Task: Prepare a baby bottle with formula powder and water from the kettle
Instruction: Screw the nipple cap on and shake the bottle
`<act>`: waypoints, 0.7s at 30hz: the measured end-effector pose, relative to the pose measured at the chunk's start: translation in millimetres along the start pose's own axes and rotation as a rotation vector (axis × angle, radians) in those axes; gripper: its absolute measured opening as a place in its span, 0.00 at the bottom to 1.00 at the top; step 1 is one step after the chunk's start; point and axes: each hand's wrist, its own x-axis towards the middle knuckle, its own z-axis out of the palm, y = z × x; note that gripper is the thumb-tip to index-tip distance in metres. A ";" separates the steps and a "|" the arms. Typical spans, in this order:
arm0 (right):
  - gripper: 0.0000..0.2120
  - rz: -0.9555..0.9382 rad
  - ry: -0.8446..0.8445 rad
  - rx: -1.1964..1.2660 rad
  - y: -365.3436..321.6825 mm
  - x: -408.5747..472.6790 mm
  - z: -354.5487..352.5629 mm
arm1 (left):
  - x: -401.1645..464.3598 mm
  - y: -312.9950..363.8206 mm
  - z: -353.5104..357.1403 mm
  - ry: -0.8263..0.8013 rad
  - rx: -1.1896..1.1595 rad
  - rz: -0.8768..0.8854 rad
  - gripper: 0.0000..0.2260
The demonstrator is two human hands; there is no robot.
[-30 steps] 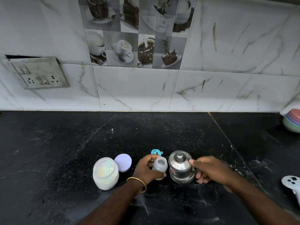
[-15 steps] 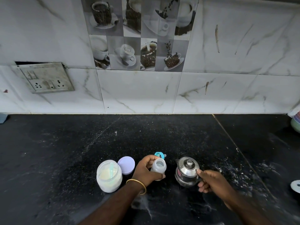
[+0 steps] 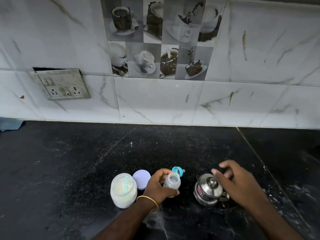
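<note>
My left hand [image 3: 158,185] is wrapped round the frosted plastic bottle [image 3: 172,183], at 9 o'clock from the shiny steel kettle [image 3: 208,191] on the speckled black bench [image 3: 86,170]. Right hand [image 3: 237,181] is blurry, fingers spread, holding nothing.

Head view. L hand [image 3: 158,185] grips open baby bottle [image 3: 171,182] upright on black counter [image 3: 69,170]. R hand [image 3: 237,181], fingers spread, blurred, above steel kettle [image 3: 208,191], w/ lid on. Formula jar [image 3: 123,190], scoop inside; lilac lid [image 3: 141,178] beside it; teal nipple cap [image 3: 177,171] behind bottle.
</note>
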 end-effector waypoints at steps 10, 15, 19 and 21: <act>0.17 0.270 -0.433 -0.256 -74.9 105.7 109.6 | 0.3 -3.3 0.3 0.021 -0.021 0.025 0.29; 0.27 0.338 -0.428 -0.427 -67.1 126.1 139.9 | -1.3 -7.7 -1.0 0.018 -0.010 0.030 0.27; 0.28 0.405 -0.449 -0.428 -53.8 134.3 155.7 | -1.3 -8.1 -4.5 0.004 0.006 0.033 0.26; 0.27 0.418 -0.461 -0.411 -49.6 136.8 159.1 | -0.5 -10.0 -6.0 0.008 0.002 0.028 0.26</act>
